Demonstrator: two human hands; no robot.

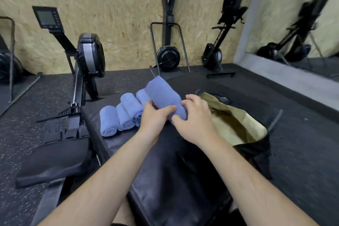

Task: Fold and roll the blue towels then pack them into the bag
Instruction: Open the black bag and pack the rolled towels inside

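On the bench [174, 170]: rolled towels [124, 113] — a row
Left hand [156, 117]: grips folded towel [163, 95]
Right hand [196, 117]: pinches it too
Bag [238, 126]: open

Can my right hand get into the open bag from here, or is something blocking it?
Probably yes. The right hand sits beside the bag, whose mouth gapes open with nothing across it; its fingers, though, grip the folded towel with the left hand.

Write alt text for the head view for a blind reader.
The left hand and right hand hold a folded towel over a black bench. To its left lie rolled towels, to its right an open bag.
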